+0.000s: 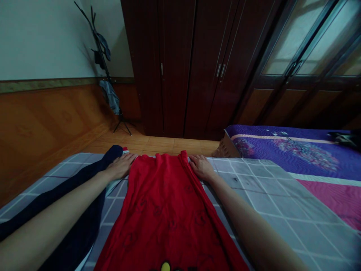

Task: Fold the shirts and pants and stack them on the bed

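Observation:
A red garment point(169, 199) lies spread on the grey checked bedding point(251, 184), its far edge bunched in small folds and part of a yellow and black print showing at the bottom of the view. My left hand point(122, 165) rests flat at its far left corner, fingers extended. At the far right corner lies my right hand point(201, 166), its fingers extended over the garment's edge. Dark navy fabric point(81, 218) lies under and beside my left forearm, with some pale cloth at its edge.
Beyond the bedding stands a dark red wardrobe point(180, 67). A coat rack point(99, 47) with hanging items is at the far left. To the right is another bed with a purple floral cover point(262, 145), and a woven basket-like side point(225, 147) shows at its corner.

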Available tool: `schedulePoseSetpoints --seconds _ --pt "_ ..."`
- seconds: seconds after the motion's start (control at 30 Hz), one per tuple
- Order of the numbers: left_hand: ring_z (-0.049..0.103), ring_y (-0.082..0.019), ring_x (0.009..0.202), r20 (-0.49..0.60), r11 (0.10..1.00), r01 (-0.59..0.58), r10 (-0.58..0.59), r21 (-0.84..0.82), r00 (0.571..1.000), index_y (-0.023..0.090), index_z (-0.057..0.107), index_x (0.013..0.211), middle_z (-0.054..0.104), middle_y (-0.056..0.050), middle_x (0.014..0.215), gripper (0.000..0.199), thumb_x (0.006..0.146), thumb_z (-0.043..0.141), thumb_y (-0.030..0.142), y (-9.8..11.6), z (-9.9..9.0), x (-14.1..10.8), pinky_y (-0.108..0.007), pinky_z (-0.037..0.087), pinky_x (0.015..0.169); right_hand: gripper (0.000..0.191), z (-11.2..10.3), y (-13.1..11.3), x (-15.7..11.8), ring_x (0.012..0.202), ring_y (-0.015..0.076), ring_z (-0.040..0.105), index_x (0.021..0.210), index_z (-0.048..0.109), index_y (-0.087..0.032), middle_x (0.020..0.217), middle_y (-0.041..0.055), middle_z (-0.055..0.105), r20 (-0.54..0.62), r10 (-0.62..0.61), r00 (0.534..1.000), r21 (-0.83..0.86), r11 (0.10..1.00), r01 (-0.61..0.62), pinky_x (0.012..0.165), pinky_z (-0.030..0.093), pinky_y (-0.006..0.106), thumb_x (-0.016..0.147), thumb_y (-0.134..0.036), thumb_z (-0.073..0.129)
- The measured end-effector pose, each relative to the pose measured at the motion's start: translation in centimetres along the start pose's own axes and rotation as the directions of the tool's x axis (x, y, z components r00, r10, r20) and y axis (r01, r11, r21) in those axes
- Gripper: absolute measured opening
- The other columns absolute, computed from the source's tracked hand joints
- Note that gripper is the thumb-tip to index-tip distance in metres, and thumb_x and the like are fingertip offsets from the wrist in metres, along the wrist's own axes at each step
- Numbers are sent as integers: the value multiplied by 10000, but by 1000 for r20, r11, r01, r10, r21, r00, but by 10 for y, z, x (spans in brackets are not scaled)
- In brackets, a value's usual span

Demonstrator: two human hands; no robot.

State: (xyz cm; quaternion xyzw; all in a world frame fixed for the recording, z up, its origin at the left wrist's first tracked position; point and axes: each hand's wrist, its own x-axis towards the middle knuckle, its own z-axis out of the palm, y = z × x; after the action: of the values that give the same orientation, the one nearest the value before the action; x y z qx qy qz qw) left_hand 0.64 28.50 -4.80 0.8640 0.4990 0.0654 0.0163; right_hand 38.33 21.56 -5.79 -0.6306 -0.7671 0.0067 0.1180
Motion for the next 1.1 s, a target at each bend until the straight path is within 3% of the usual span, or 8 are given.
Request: schedulePoseSetpoints --seconds 0.17,0.27,0.4,0.57,0.67,0.87,0.97,1.1 --pt "357 -347 1339 115 975 61 -88 214 989 78 611 1187 515 -209 1347 403 869 463 276 -10 -23 -47 -518 238 1103 349 0 -1 0 1095 225 523 1221 573 -162 1171 110 627 -23 6 1000 25 1000 -5 948 307 314 972 -295 368" --pt "430 -262 1304 83 996 72 -76 47 994 116 574 1247 519 -150 1364 445 922 340 310 17 -21 -81 -431 289 1104 322 -2 -1 0 1068 224 538 1167 608 -159 1127 113 641 -38 19 999 35 999 -18 931 326 312 959 -288 399" --pt "513 -244 1223 -76 936 210 -240 -282 968 131 461 1342 548 -128 1333 572 906 350 484 58 -3 -107 -388 382 1044 368 -9 -6 -4 1074 219 538 1105 650 -161 1142 111 633 -98 54 994 55 997 -49 927 346 304 977 -329 349" --pt "625 -261 1004 -127 888 240 -311 -393 942 172 457 1335 671 -88 1064 639 781 547 479 69 2 -99 -382 464 911 394 -16 -31 -8 1021 227 559 877 712 -196 1109 84 651 -141 99 985 65 994 -91 862 397 282 910 -481 442" --pt "642 -228 920 -164 863 239 -340 -444 926 192 543 1228 679 -46 945 480 779 505 357 63 2 -94 -336 470 866 252 -22 -36 -5 983 228 565 729 691 -197 1016 83 680 -153 162 975 39 987 -158 833 402 269 828 -376 544" --pt "647 -188 810 -122 797 304 -422 -523 898 173 573 1125 661 -27 884 404 790 425 343 48 9 -94 -266 471 752 252 -40 18 -14 850 281 602 687 683 -155 753 148 674 -183 441 879 -16 892 -451 679 417 312 774 -301 496" --pt "654 -207 822 -61 806 368 -443 -464 894 173 571 1137 672 -35 882 432 818 426 425 45 3 -81 -271 469 723 262 -39 38 -20 856 287 608 689 693 -167 753 137 678 -170 492 854 -11 866 -501 666 419 313 761 -329 501" --pt "658 -277 884 -10 821 443 -479 -360 878 175 581 1171 690 -88 950 562 814 437 585 53 -4 -43 -335 476 734 347 -26 38 -16 831 280 609 665 696 -184 739 122 680 -169 490 855 24 869 -494 691 423 321 779 -443 496"
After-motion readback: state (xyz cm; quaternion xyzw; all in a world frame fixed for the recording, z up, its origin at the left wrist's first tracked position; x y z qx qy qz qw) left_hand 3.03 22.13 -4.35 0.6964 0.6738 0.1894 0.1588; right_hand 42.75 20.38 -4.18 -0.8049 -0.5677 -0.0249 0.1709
